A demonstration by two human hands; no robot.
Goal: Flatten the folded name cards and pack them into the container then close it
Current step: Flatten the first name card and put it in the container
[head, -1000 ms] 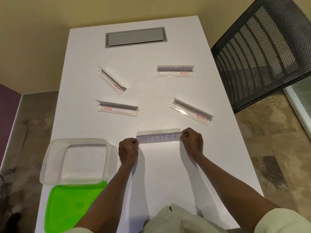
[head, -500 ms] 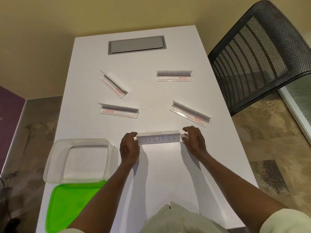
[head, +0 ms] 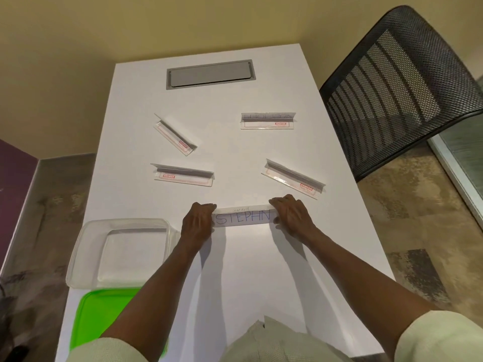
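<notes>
A folded name card reading STEPHN (head: 243, 218) stands on the white table (head: 248, 270) in front of me. My left hand (head: 198, 223) holds its left end and my right hand (head: 291, 215) holds its right end, fingers reaching over the top fold. Several other folded name cards lie further back: one at far left (head: 174, 134), one at mid left (head: 183, 175), one at far right (head: 268, 121), one at mid right (head: 294, 178). A clear plastic container (head: 86, 246) sits open at the near left, with its green lid (head: 104, 317) lying just in front of it.
A grey cable hatch (head: 209, 73) is set into the table's far end. A black mesh chair (head: 397, 82) stands beside the table's right edge. My arms in pale sleeves cross the near part of the table.
Both hands went from fists pinching the card's ends to fingers stretched over its top edge. The camera has tipped up, so the table sits lower in view.
</notes>
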